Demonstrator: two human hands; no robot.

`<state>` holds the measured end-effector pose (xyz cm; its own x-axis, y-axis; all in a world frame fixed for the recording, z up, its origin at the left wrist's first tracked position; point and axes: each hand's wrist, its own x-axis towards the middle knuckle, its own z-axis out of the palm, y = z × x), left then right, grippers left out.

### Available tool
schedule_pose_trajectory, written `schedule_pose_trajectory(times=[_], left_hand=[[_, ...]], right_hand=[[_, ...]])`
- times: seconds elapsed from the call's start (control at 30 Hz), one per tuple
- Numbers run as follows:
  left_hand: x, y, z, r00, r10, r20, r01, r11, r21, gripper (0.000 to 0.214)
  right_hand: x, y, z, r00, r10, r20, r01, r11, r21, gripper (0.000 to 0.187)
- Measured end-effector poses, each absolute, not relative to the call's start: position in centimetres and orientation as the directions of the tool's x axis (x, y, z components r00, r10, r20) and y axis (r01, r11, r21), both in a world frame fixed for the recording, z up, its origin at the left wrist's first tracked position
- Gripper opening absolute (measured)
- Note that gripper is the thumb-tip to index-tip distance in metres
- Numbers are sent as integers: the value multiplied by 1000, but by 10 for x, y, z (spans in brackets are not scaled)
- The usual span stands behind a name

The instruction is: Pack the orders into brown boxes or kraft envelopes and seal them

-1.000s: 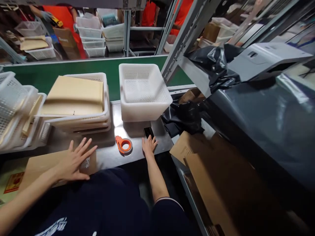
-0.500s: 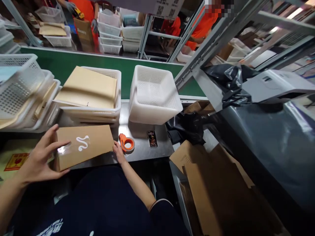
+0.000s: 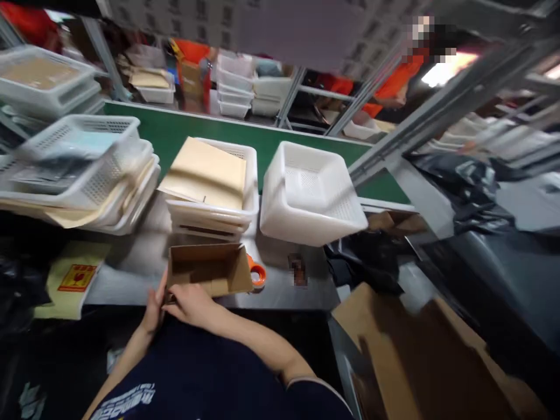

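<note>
A small brown cardboard box (image 3: 205, 268) stands opened up on the metal table (image 3: 126, 268), its hollow facing me. My left hand (image 3: 154, 306) grips its near left corner from below. My right hand (image 3: 192, 303) is closed over the near bottom edge of the box. An orange tape dispenser (image 3: 257, 273) lies just right of the box, partly hidden behind it. A dark phone (image 3: 298, 270) lies further right on the table, blurred.
Stacked white baskets with tan envelopes (image 3: 209, 181) and an empty white basket (image 3: 310, 195) stand behind the box. More baskets (image 3: 74, 169) are stacked at left. A green conveyor belt (image 3: 175, 131) runs behind. Flat cardboard (image 3: 429, 361) leans at right. People in orange work beyond.
The flat cardboard box has been opened into a box shape and pulled toward me. My right hand moved from its right end to its near edge. The camera shifted left.
</note>
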<state>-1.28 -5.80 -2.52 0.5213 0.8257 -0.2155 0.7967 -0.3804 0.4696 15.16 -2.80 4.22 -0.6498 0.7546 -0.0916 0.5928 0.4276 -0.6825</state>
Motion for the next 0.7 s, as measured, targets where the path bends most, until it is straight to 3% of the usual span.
schedule_pose_trajectory(times=[0.07, 0.13, 0.23, 0.3, 0.4, 0.53, 0.6, 0.7], left_hand=[[-18, -46, 1, 299, 952, -59, 767, -203, 608, 93], [-41, -25, 38, 120, 977, 175, 653, -211, 728, 83], [-100, 23, 107, -178, 860, 478, 666, -252, 702, 69], [-145, 68, 152, -316, 764, 562, 768, -142, 624, 57], [-200, 148, 198, -339, 834, 435, 867, 98, 488, 54], [-231, 234, 213, -348, 934, 85, 899, 307, 312, 99], [-232, 254, 208, -339, 940, 34, 902, 315, 296, 113], [-228, 263, 198, -281, 960, 9, 926, 269, 264, 105]], right_hand=[[141, -19, 38, -648, 747, -151, 649, 436, -624, 25], [141, -10, 38, -654, 747, -118, 628, 449, -636, 34], [162, 6, 48, -654, 751, 86, 510, 522, -684, 46], [188, 17, 56, -577, 790, 209, 502, 544, -672, 43], [239, 29, 56, -280, 909, 309, 649, 416, -637, 44], [304, 30, 19, 120, 958, 261, 763, 79, -642, 77], [320, 23, -6, 151, 980, 127, 732, -24, -681, 90], [318, 7, -33, 139, 990, 17, 649, -78, -757, 88]])
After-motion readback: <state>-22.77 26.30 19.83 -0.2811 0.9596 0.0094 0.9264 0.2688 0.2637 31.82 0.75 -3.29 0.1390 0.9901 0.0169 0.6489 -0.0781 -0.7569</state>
